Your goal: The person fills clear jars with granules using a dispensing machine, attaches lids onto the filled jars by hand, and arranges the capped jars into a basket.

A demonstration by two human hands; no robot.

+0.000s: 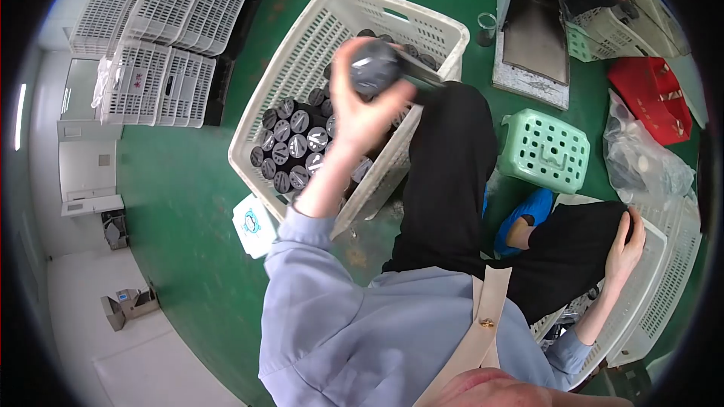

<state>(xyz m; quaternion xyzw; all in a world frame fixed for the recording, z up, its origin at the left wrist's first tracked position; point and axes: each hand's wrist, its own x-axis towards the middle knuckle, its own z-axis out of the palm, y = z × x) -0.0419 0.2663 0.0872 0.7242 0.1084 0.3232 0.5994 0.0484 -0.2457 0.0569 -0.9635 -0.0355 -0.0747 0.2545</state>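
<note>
My left hand [360, 109] is raised over a large white plastic basket [253, 117]. Its fingers are wrapped round a black cylindrical container [375, 68] whose round end faces me; motion blurs its outline. Several black cylinders [298, 143] with round grey ends, marked in white, stand packed in the basket below. Part of them is hidden by my hand and forearm. My right hand [626, 249] lies on the black trousers at my right knee, fingers stretched out, with nothing in it.
A green plastic stool [547, 151] stands ahead of my feet. Another white basket [648, 271] is at my right side. Stacked white crates [162, 79] stand at left. A red bag [652, 98], a clear plastic bag [641, 151] and a glass [486, 29] are on the floor.
</note>
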